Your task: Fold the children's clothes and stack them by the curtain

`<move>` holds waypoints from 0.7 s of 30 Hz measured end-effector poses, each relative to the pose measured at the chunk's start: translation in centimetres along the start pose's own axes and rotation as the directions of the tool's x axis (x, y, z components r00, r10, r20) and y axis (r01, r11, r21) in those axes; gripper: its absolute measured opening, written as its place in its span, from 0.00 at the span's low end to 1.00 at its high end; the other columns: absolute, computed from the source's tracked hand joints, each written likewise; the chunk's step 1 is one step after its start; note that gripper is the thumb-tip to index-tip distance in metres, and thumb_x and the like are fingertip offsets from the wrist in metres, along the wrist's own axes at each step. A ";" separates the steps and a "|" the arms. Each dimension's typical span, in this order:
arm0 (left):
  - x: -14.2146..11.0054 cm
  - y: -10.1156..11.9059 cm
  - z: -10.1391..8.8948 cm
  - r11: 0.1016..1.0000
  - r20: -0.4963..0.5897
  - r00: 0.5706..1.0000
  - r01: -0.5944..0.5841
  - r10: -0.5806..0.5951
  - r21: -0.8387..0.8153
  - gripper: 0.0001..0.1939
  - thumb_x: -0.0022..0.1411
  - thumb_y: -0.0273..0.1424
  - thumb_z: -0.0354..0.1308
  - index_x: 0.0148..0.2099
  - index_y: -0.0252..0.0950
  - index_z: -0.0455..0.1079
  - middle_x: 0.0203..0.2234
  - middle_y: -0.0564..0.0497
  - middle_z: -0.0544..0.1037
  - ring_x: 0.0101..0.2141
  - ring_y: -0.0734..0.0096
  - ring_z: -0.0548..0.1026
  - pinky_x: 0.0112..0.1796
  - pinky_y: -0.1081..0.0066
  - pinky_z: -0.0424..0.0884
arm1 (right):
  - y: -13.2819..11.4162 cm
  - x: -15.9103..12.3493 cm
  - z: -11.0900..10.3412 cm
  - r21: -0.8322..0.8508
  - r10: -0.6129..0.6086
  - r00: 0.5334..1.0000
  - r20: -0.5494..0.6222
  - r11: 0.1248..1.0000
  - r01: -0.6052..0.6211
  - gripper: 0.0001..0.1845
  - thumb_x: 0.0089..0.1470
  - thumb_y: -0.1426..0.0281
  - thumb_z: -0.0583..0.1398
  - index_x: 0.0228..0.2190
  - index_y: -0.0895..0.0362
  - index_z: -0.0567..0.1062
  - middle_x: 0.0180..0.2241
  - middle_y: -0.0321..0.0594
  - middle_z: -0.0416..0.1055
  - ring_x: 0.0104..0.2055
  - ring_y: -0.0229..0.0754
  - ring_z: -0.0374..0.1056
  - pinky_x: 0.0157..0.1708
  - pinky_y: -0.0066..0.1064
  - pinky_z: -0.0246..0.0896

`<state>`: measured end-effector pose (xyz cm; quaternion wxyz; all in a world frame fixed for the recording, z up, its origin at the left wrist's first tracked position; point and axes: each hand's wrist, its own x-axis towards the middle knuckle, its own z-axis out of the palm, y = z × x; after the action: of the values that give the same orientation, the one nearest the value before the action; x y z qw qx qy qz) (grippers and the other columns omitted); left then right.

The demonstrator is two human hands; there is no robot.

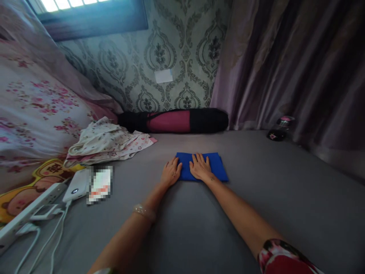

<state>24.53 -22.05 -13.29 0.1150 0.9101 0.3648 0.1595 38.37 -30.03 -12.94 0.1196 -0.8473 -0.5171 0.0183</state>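
Note:
A flat, folded piece of blue cloth (218, 167) lies on the grey sheet (182, 228) in front of me. My right hand (200, 167) rests palm down on its middle, fingers stretched out. At the cloth's left edge, my left hand (171, 171) lies flat, partly on the blue and partly on the sheet, its fingers stretched out. Neither hand grips anything. What is under the palms is hidden.
A long black and pink bag (171, 121) lies against the wall. Crumpled patterned cloth (105, 139), a white power bank (76, 186), a power strip (31, 213) with cables and a blurred-out item (99, 184) are on the left. A dark jar (278, 131) stands far right by the curtain.

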 end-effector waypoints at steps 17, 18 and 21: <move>0.1 -1.5 -0.3 0.910 -0.179 0.958 0.140 -0.225 -0.391 0.24 0.62 0.24 0.39 0.58 0.30 0.62 0.54 0.42 0.70 0.55 0.65 0.67 0.58 0.62 0.61 | -4.4 0.9 -0.1 0.104 -0.075 0.997 -0.035 0.992 0.078 0.32 0.63 0.63 0.41 0.63 0.64 0.53 0.66 0.50 0.44 0.68 0.48 0.37 0.63 0.48 0.30; 0.1 -1.6 -0.2 0.908 -0.178 0.958 0.141 -0.227 -0.395 0.24 0.61 0.24 0.39 0.58 0.31 0.62 0.54 0.42 0.70 0.55 0.65 0.67 0.58 0.61 0.61 | -4.7 0.9 0.2 0.111 -0.071 0.997 -0.021 0.991 0.073 0.32 0.63 0.62 0.40 0.63 0.64 0.52 0.66 0.49 0.44 0.68 0.48 0.37 0.63 0.48 0.30; 0.2 -1.8 0.0 0.897 -0.181 0.956 0.136 -0.230 -0.421 0.24 0.61 0.23 0.40 0.58 0.33 0.63 0.54 0.43 0.71 0.55 0.64 0.67 0.58 0.59 0.61 | -4.9 1.0 0.9 0.117 -0.052 0.999 0.013 0.992 0.050 0.32 0.63 0.62 0.40 0.64 0.63 0.52 0.67 0.49 0.43 0.68 0.48 0.37 0.63 0.47 0.28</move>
<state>23.58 -20.60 -13.86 0.2728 0.8038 0.4191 0.3223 34.38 -26.82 -12.67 0.1654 -0.8253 -0.5374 0.0520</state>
